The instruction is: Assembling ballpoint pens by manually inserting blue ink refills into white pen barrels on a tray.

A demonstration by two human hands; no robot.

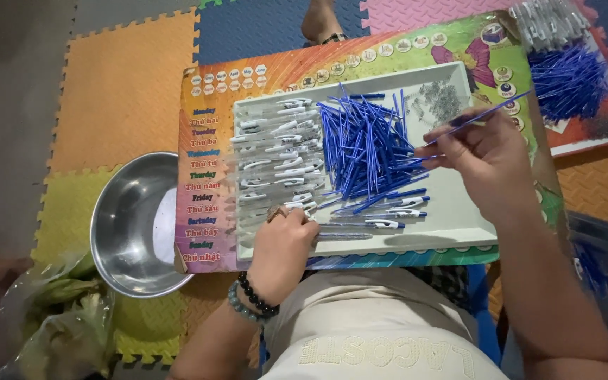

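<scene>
Head view. The person's right hand point(483, 151) is pinching a thin blue plastic ink refill point(487, 112) between thumb and fingertips; the refill's long axis is slanting from the grip up toward the far right corner of the shallow white rectangular plastic tray point(459, 211), its free end passing beyond the tray's right edge. The loose heap of blue refills point(364, 144) is lying just left of this hand, at the tray's centre, the sticks crossing in all directions. The left hand point(283, 243) is resting knuckles-up at the tray's near edge, fingers curled over a clear pen barrel point(343, 236) lying along that edge; how firmly they are closing on it cannot be told. The row of white-clipped clear pen barrels point(276, 158) is filling the tray's left side, long axes running left to right. The held refill is therefore lying well to the right of the left hand and farther from the person, across the heap. A round steel bowl point(135, 225) is sitting off the tray's left edge.
</scene>
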